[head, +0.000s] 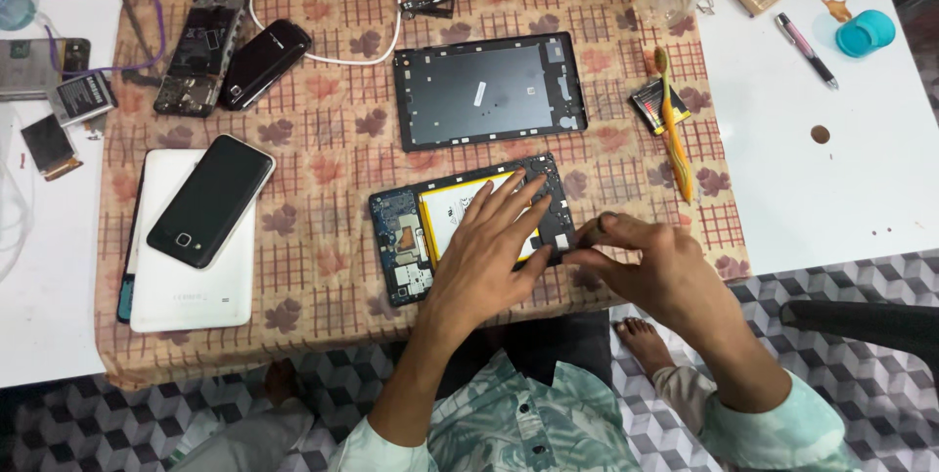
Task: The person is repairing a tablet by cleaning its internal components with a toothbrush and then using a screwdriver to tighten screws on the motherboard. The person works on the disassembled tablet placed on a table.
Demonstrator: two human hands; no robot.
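Left hand (486, 242) lies flat, fingers spread, pressing the opened tablet (469, 227) at table centre. Right hand (650, 262) pinches narrow at its 3 o'clock corner; what it pinches, cannot tell. Back cover (489, 90) at 12. Mid-disassembly; next calls for steady prying.

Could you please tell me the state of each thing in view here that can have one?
Opened tablet: back off, circuit board and battery exposed, lying flat.
Left hand: spread flat on the tablet's battery.
Right hand: fingers pinched at the tablet's right edge.
Back cover: removed, inner side up.
Black phone: screen dark, lying on the white tablet.
Dismantled phone: insides exposed.
Pen: capped.
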